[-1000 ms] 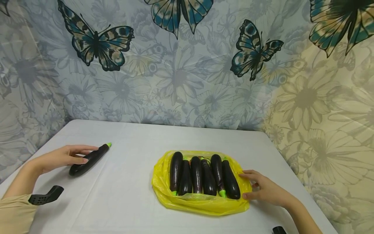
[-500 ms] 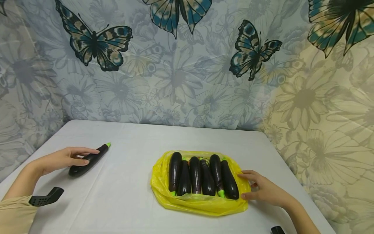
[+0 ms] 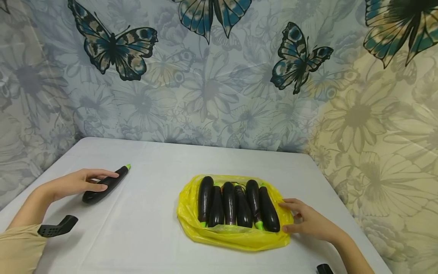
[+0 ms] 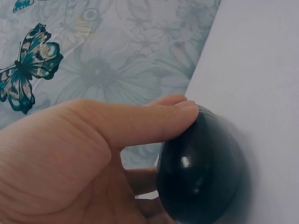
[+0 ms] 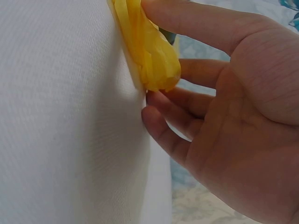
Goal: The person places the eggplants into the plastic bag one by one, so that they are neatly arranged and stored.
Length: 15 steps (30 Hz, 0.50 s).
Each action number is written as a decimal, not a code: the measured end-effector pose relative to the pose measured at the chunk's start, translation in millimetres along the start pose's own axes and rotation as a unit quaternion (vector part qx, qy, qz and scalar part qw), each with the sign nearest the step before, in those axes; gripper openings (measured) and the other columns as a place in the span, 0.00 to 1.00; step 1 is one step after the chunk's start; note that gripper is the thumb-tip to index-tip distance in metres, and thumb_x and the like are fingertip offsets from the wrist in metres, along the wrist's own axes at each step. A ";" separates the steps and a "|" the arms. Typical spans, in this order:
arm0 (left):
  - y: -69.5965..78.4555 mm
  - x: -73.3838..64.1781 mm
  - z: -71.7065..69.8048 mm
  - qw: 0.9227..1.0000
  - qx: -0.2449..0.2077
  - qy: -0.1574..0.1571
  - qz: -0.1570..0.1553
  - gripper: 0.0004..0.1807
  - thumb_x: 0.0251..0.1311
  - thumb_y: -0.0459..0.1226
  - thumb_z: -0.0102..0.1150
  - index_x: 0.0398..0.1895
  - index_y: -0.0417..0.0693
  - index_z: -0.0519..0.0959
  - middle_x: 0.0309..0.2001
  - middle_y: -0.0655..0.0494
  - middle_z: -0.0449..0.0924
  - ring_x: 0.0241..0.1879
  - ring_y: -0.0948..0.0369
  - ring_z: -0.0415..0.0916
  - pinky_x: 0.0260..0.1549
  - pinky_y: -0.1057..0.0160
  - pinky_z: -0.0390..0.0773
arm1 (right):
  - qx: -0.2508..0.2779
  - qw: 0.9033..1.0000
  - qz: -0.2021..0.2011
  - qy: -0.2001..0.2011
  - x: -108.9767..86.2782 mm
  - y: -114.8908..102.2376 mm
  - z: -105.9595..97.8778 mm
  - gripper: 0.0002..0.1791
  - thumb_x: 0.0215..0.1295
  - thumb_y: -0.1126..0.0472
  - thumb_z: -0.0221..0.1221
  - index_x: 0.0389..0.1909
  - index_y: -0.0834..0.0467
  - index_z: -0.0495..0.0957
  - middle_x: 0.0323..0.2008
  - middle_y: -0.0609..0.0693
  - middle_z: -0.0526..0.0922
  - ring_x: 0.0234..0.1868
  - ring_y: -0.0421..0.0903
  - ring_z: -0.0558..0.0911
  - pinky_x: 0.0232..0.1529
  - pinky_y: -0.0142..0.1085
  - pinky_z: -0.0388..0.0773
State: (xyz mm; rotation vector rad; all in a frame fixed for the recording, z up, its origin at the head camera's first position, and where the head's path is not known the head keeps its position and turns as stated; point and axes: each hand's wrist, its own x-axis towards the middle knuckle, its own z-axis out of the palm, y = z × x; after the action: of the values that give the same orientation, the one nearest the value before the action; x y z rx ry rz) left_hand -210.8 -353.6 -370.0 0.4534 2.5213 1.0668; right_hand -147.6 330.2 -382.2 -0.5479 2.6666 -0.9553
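A dark purple eggplant (image 3: 99,193) with a green stem end lies aslant on the left of the white table. My left hand (image 3: 76,185) holds it from the left side, thumb on the near side and fingers across the far side. The eggplant's rounded end (image 4: 201,168) faces the left wrist camera. Right of centre sits a yellow plastic bag (image 3: 236,241), its mouth spread wide around several eggplants (image 3: 230,203) lying side by side. At the bag's right edge is my right hand (image 3: 308,219); its thumb and curved fingers grip the crumpled yellow plastic (image 5: 159,60).
A white cloth covers the table (image 3: 150,213). Behind it hangs a butterfly-patterned backdrop (image 3: 205,95), which also rises at both sides. Black wrist mounts show at the left forearm (image 3: 25,224) and beneath the right forearm (image 3: 354,253).
My left hand and its eggplant stay almost where they were, apart from a slight shift of the whole view. The bag and my right hand keep their places.
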 end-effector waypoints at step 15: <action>16.5 -0.6 2.2 0.999 -0.012 0.038 0.026 0.30 0.68 0.46 0.59 0.72 0.55 0.67 0.71 0.36 0.57 0.68 0.37 0.54 0.53 0.38 0.68 | 0.012 1.000 0.004 -0.004 1.2 1.1 -0.6 0.42 0.58 0.51 0.71 0.68 0.68 0.67 0.67 0.70 0.59 0.49 0.54 0.73 0.43 0.35 0.76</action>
State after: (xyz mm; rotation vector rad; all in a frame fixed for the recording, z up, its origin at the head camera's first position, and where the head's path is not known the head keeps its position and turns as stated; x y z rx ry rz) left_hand -206.8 -341.6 -359.2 0.4831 2.5729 1.1548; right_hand -149.2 330.8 -382.7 -0.5331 2.6441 -0.9805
